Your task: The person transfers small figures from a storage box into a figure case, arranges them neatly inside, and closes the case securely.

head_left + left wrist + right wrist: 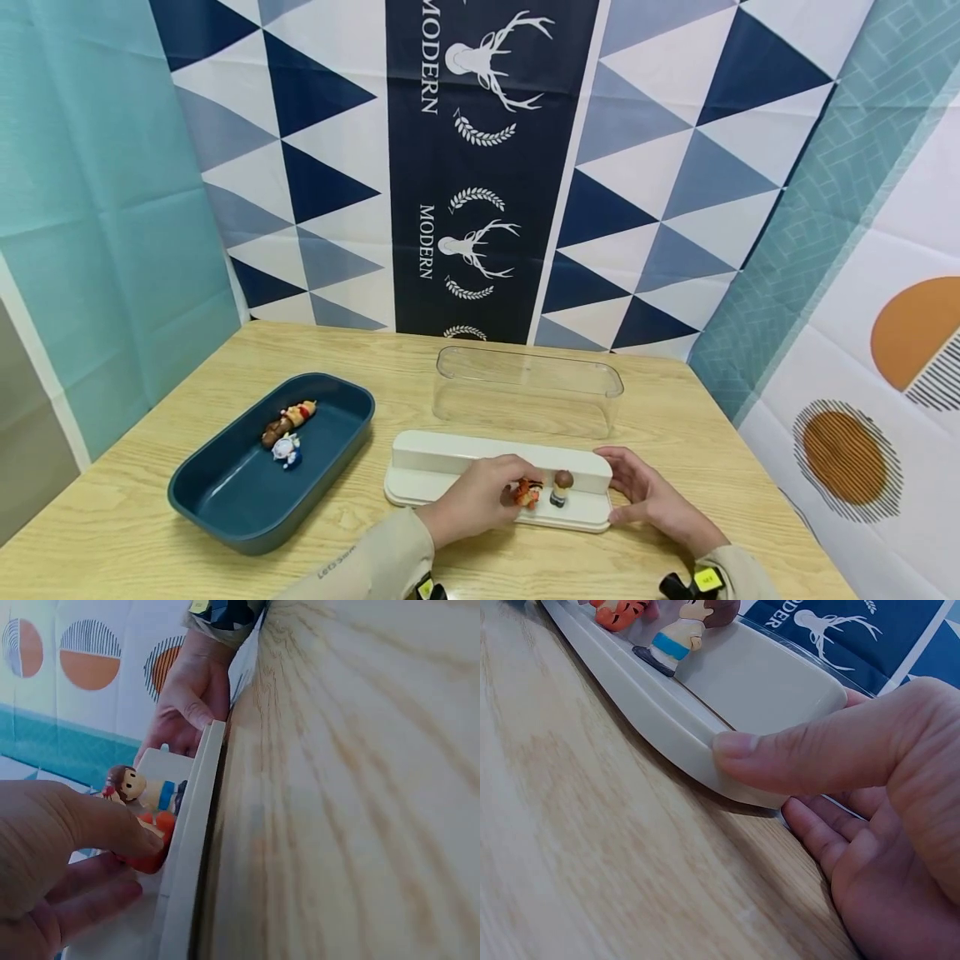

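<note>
A long white stepped display base (423,454) lies on the table in front of the person. On its lower step stands a brown-haired figurine (561,490) with a blue band round its middle. Just left of that, my left hand (480,498) pinches an orange tiger figurine (527,494) with black stripes, low over the same step. My right hand (654,502) grips the base's right end. In the right wrist view its thumb (780,759) presses on the front rim, while the other fingers lie around the end and low by the table.
A dark blue tray (225,492) on the left holds several more figurines, among them a white-and-blue one (286,448) and a yellow-and-red one (300,412). Behind the base stands a clear plastic cover (525,396). Patterned cloth (337,167) hangs along the table's back.
</note>
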The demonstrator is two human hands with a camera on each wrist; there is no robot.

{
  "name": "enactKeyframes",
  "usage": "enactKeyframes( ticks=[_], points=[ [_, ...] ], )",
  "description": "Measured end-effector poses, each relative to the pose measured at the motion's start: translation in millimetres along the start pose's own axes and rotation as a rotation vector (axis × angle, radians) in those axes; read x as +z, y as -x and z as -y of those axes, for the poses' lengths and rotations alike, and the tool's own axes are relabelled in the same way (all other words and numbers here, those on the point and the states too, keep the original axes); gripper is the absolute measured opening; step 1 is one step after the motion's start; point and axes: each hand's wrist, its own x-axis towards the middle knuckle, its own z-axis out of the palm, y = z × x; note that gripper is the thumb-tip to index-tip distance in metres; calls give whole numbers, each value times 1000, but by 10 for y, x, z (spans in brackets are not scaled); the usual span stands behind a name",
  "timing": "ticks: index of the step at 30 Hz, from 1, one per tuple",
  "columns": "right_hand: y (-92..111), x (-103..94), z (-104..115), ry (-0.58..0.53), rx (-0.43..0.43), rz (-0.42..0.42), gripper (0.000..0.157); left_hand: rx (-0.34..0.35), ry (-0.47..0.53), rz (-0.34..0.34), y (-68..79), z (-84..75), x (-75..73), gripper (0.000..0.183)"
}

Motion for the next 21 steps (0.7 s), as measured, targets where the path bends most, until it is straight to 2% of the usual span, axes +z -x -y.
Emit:
enactKeyframes(
  ticks=[4, 10, 15, 21],
  points=[
    [-6, -10, -15, -3, -6, 5, 82, 33, -190, -26, -12, -2, -12, 47],
    [-3, -27, -35, 9, 5, -4, 84, 72, -417, -121, -45, 17, -16, 39],
    [-1, -18, -27, 12, 6, -4, 83, 102, -524, -158, -62, 38, -11, 39],
    [4, -26, -31, 29, 26, -12, 85, 90, -530, -152, -68, 57, -3, 39]
  ],
)
